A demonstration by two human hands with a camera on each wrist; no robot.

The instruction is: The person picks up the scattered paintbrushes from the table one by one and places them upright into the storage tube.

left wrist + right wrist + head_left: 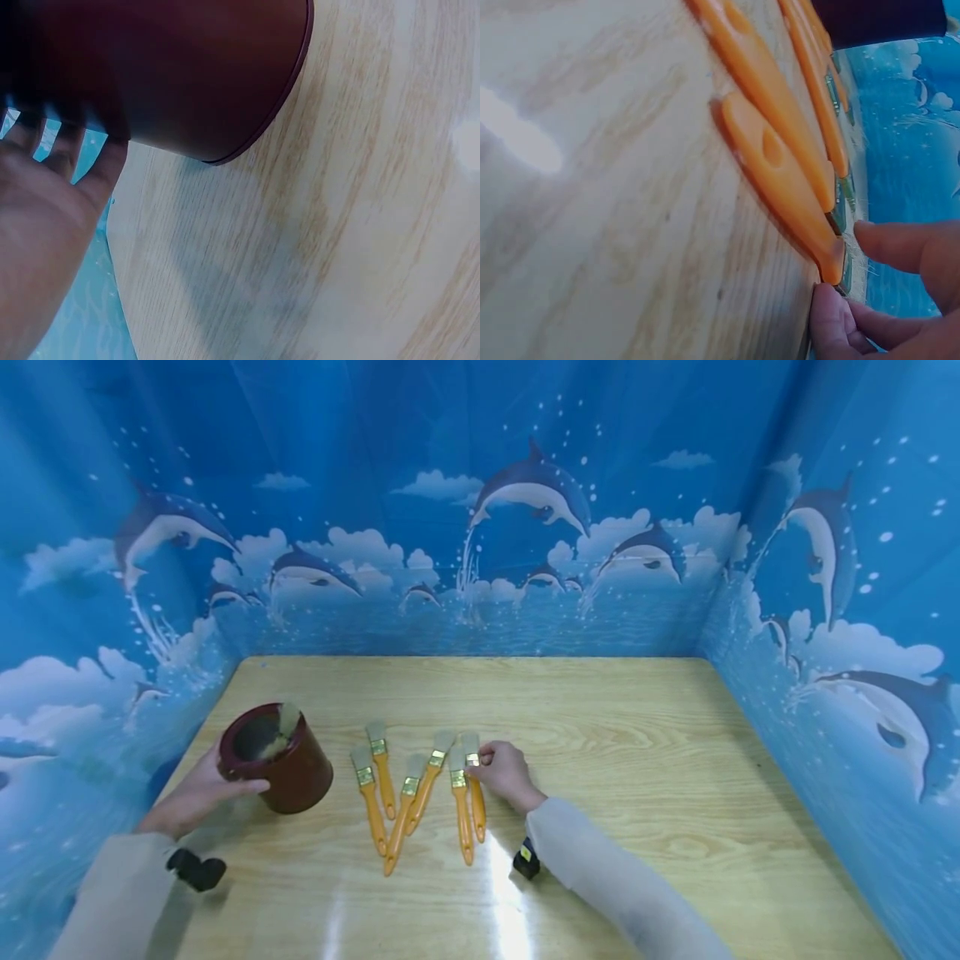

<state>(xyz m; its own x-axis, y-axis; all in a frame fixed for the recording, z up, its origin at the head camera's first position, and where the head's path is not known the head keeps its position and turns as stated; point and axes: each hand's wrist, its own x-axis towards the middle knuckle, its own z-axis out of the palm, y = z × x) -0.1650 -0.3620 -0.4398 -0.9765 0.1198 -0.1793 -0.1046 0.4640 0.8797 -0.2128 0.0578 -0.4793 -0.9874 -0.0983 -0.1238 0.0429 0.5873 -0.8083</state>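
Observation:
My left hand grips a dark red cylindrical pot at the left of the table, thumb along its near side. The pot tilts, mouth toward the upper left; a pale bristly brush end shows in its opening. In the left wrist view, spread fingertips touch the pot wall. My right hand is at the rightmost paintbrush, fingers curled around its metal band. In the right wrist view, thumb and fingers lie on either side of that brush's orange handle.
Several more flat paintbrushes with orange handles lie fanned between the hands, including one close beside the rightmost and one at the left. Blue dolphin-print curtains border the wood-grain table at the back and sides.

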